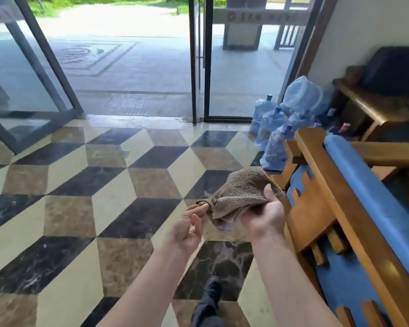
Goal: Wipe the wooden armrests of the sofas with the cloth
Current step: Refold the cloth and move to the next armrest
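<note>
Centre frame, your right hand (263, 214) grips the bunched brown terry cloth (240, 193); your left hand (190, 226) pinches its corner, beside the blue-cushioned wooden sofa (335, 208).

Polished marble floor (85, 185) in a cube pattern of cream, brown and black. Beside the glass doorway (198, 67), bagged blue water jugs (276, 128); just right of those, a wooden sofa frame (321, 208).

We hold a brown cloth (240, 192) above the tiled floor (80, 185): right hand (263, 214) grips it, left hand (190, 226) pinches one corner. Wooden sofa (328, 197) with blue cushions just right. Water bottles (276, 131) near glass doors (198, 67).
</note>
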A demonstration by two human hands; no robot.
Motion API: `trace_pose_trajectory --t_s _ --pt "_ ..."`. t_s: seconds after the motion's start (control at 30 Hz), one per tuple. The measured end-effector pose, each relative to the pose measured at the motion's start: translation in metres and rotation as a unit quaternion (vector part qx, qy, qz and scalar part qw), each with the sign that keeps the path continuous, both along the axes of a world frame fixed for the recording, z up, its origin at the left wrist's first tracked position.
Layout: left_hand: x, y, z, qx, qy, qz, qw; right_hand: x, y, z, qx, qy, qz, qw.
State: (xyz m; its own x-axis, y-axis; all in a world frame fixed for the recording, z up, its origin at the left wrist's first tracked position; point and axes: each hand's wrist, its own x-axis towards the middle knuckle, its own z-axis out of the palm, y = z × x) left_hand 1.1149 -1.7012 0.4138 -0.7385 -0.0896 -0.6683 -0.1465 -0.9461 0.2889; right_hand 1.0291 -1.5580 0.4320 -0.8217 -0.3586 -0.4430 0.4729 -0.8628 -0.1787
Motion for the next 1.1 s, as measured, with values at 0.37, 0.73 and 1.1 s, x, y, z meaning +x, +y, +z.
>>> trace_pose_trajectory --t_s 0.37,0.73,1.1 --pt "-0.306 -0.092 -0.002 -0.51 -0.033 -0.135 0.849 -0.293 -0.077 0.0 0.012 -0.022 -0.079 0.997" --pt "-0.625 -0.128 -0.025 -0.852 0.217 -0.29 0.379 -0.54 -0.086 -0.035 0.108 -0.06 -0.175 0.977" --pt "-0.883 -0.097 -0.025 -0.77 0.341 -0.407 0.354 -0.737 -0.076 -0.036 0.17 -0.118 -0.31 0.928"
